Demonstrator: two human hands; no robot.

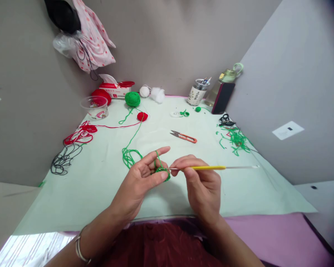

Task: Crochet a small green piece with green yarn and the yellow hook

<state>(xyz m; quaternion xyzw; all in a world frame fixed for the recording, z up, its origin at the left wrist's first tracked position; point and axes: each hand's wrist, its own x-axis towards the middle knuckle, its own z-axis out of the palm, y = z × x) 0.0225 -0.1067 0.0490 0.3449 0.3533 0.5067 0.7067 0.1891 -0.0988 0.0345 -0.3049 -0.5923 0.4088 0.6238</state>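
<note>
My left hand (140, 181) pinches a small piece of green crochet work (164, 174) between thumb and fingers. Green yarn loops over its raised index finger and trails back across the cloth in loose coils (130, 157) toward a green yarn ball (132, 99). In my right hand (202, 183) is a crochet hook (208, 168) with a yellow grip, held level like a pencil. The hook's thin metal tip meets the green piece at my left fingertips; exactly where it enters is hidden. Its other metal end points right.
Orange-handled thread snips (183, 136) lie beyond my hands. Green yarn scraps (238, 140) are heaped at right, near a leaning phone (223, 98), a bottle (225, 79) and a pen jar (198, 92). At left are red-and-white yarn (82, 134), dark cord (65, 160) and a plastic tub (96, 109).
</note>
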